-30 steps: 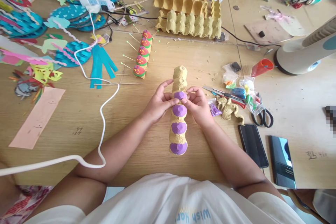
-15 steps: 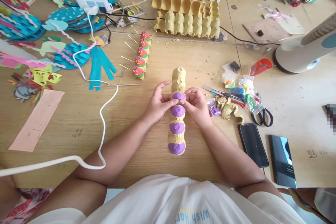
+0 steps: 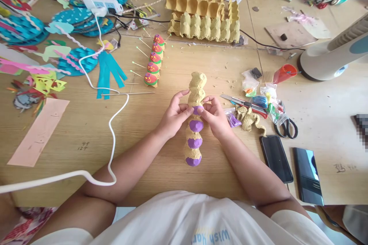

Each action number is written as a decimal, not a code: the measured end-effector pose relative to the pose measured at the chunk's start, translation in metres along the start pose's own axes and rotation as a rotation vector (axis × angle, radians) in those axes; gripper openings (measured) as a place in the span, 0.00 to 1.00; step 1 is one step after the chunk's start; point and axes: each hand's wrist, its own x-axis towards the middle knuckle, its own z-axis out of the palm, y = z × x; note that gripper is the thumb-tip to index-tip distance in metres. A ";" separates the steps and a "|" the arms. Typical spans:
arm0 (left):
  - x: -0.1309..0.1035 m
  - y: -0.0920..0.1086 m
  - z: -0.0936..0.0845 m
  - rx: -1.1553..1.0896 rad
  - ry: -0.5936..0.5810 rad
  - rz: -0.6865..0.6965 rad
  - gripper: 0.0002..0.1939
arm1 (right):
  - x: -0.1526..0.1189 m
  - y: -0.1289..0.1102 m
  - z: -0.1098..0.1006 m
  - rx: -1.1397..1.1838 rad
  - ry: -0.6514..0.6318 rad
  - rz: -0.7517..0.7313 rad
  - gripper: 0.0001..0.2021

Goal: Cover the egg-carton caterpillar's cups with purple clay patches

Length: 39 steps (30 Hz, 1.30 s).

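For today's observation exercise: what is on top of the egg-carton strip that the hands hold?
Purple clay caps four bumps of the egg-carton strip; fingers partly hide the farthest cap.

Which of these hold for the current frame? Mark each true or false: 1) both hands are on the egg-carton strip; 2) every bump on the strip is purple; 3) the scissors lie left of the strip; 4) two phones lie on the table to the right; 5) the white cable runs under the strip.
1) True: the left hand and right hand pinch the egg-carton strip from either side.
2) False: four bumps nearest the person are purple; the far ones are bare cardboard.
3) False: the scissors lie right of it.
4) True: two phones lie side by side on the table.
5) False: the white cable lies well left, apart from the strip.
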 end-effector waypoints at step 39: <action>0.000 -0.001 -0.003 -0.294 -0.017 -0.210 0.31 | -0.004 0.001 0.006 0.465 -0.024 0.120 0.16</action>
